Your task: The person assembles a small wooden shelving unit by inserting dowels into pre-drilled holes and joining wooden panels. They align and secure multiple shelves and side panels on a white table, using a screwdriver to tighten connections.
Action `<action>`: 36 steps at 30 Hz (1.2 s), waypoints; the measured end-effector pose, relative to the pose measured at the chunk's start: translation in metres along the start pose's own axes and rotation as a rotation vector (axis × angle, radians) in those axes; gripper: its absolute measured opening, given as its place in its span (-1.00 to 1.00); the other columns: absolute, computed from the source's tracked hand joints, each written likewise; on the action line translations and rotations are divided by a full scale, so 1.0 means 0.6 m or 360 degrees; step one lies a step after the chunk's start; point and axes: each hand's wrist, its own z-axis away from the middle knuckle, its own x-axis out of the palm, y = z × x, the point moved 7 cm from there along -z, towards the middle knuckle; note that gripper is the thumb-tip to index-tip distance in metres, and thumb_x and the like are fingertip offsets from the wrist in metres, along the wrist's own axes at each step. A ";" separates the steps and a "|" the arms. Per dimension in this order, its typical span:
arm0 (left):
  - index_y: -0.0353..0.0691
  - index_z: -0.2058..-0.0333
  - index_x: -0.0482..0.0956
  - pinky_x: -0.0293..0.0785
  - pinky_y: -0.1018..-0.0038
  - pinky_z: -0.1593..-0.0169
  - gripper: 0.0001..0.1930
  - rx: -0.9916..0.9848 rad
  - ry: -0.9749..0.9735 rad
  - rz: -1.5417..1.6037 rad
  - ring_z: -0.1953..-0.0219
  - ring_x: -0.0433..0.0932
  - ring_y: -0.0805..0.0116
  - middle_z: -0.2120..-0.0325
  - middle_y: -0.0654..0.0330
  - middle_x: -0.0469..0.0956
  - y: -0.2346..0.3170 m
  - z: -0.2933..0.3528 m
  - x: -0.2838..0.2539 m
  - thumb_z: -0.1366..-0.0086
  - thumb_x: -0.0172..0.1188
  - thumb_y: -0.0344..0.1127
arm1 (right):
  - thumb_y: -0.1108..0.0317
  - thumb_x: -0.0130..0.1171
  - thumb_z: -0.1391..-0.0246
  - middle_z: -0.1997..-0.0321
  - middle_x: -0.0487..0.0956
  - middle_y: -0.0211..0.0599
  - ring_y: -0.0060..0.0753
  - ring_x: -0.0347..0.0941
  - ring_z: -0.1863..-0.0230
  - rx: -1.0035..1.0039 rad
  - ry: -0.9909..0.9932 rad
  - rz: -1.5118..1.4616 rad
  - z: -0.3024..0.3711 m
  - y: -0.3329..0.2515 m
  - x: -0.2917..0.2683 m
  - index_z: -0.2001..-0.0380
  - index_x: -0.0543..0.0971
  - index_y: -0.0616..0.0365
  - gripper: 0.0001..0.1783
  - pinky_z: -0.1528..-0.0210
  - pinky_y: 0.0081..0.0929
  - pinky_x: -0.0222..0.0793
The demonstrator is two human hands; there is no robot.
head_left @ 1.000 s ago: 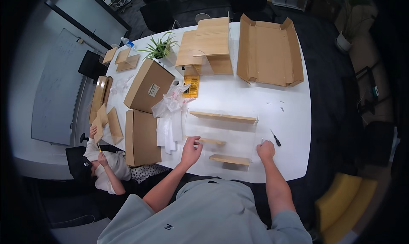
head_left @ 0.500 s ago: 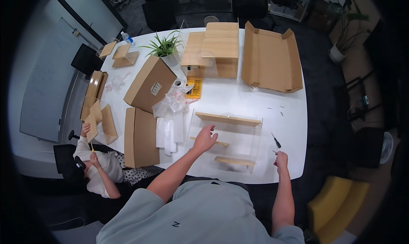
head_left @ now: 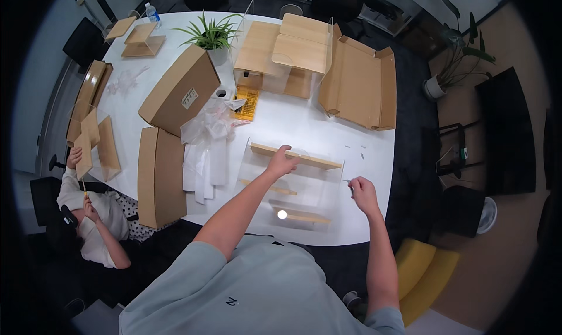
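Note:
A low shelf unit with clear side panels and light wooden boards lies on the table in front of me. At its far wooden board (head_left: pixel 319 160), my left hand (head_left: pixel 281 163) straddles the edge, thumb and forefinger on either side. The nearer wooden boards, a middle board (head_left: pixel 275 188) and a near board (head_left: pixel 307 216), lie closer to me. Right of the unit, my right hand (head_left: pixel 364 196) is closed around a small screwdriver (head_left: pixel 350 186); its thin shaft points left and its dark handle is mostly hidden by the fingers.
Small dark pieces (head_left: pixel 362 156) lie beyond my right hand. An open cardboard box (head_left: pixel 363 83), assembled wooden shelves (head_left: pixel 301 45) and a potted plant (head_left: pixel 218 54) stand at the back. Cardboard boxes (head_left: pixel 161 177) and plastic wrapping (head_left: pixel 208 124) sit left, near a seated person (head_left: pixel 99 218) with a screwdriver.
My left hand has moved away from me onto the far board. My right hand has reached forward and picked up the screwdriver from the table. The whole view has shifted.

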 end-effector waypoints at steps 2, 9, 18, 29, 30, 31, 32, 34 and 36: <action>-0.32 -0.26 0.29 0.64 0.49 0.26 -0.34 -0.0014 -0.0041 0.0170 0.25 0.70 0.35 0.18 -0.03 0.64 0.002 -0.006 0.005 -0.26 0.35 -0.30 | 0.30 0.06 -0.31 0.51 0.59 -0.15 -0.18 0.56 0.47 -0.0387 0.0035 0.0279 -0.026 -0.062 0.027 0.35 0.62 0.27 -0.73 0.30 -0.30 0.54; -0.28 -0.04 0.50 0.59 0.52 0.36 -0.63 0.0069 -0.0066 0.0167 0.42 0.66 0.47 0.43 0.15 0.69 -0.022 -0.027 0.003 -0.27 0.31 -0.37 | 0.32 0.11 -0.30 0.30 0.63 -0.13 -0.02 0.60 0.24 -0.0996 -0.0210 0.1013 -0.092 -0.223 0.158 0.34 0.58 0.18 -0.82 0.22 -0.10 0.52; -0.19 -0.03 0.55 0.56 0.49 0.25 -0.63 0.0165 0.0019 0.0076 0.39 0.68 0.47 0.41 0.18 0.72 -0.019 -0.018 -0.003 -0.25 0.30 -0.35 | 0.38 0.19 -0.16 0.44 0.51 -0.25 -0.17 0.53 0.32 -0.1472 -0.0393 0.1311 -0.115 -0.238 0.223 0.45 0.54 0.13 -0.88 0.32 -0.20 0.50; -0.21 -0.03 0.56 0.59 0.42 0.16 -0.62 0.0203 0.0076 -0.0005 0.32 0.70 0.38 0.40 0.14 0.72 -0.016 -0.019 -0.007 -0.23 0.33 -0.34 | 0.43 0.17 -0.03 0.42 0.48 -0.30 -0.25 0.49 0.30 -0.1667 -0.0492 0.1487 -0.109 -0.257 0.224 0.47 0.53 0.13 -0.96 0.27 -0.28 0.50; -0.20 -0.03 0.56 0.59 0.42 0.15 -0.62 0.0208 0.0077 -0.0004 0.32 0.70 0.38 0.40 0.14 0.72 -0.017 -0.020 -0.006 -0.23 0.33 -0.34 | 0.44 0.16 -0.03 0.40 0.48 -0.30 -0.26 0.49 0.28 -0.1673 -0.0509 0.1530 -0.110 -0.257 0.226 0.47 0.53 0.13 -0.97 0.25 -0.29 0.51; -0.20 -0.03 0.56 0.59 0.42 0.16 -0.62 0.0206 0.0086 -0.0013 0.32 0.70 0.37 0.39 0.14 0.72 -0.018 -0.021 -0.006 -0.23 0.33 -0.34 | 0.44 0.14 -0.02 0.38 0.49 -0.31 -0.26 0.49 0.25 -0.1677 -0.0526 0.1573 -0.110 -0.257 0.227 0.46 0.53 0.13 -0.97 0.23 -0.30 0.51; -0.19 -0.03 0.56 0.60 0.42 0.16 -0.62 0.0205 0.0094 -0.0022 0.32 0.71 0.37 0.39 0.13 0.72 -0.018 -0.021 -0.006 -0.23 0.33 -0.35 | 0.44 0.14 -0.02 0.37 0.49 -0.31 -0.27 0.49 0.24 -0.1708 -0.0543 0.1593 -0.110 -0.257 0.230 0.46 0.53 0.13 -0.97 0.22 -0.30 0.51; -0.19 -0.02 0.56 0.60 0.42 0.17 -0.63 0.0205 0.0103 -0.0023 0.33 0.71 0.36 0.39 0.13 0.72 -0.024 -0.023 -0.004 -0.23 0.33 -0.35 | 0.43 0.13 -0.03 0.34 0.50 -0.31 -0.28 0.48 0.20 -0.1767 -0.0575 0.1631 -0.108 -0.254 0.235 0.45 0.54 0.13 -0.96 0.19 -0.31 0.51; -0.18 -0.02 0.56 0.60 0.42 0.17 -0.63 0.0209 0.0105 -0.0007 0.33 0.71 0.36 0.39 0.12 0.72 -0.027 -0.024 -0.003 -0.23 0.33 -0.36 | 0.40 0.13 -0.04 0.32 0.50 -0.32 -0.29 0.48 0.18 -0.1788 -0.0640 0.1702 -0.109 -0.254 0.236 0.44 0.54 0.13 -0.94 0.19 -0.32 0.51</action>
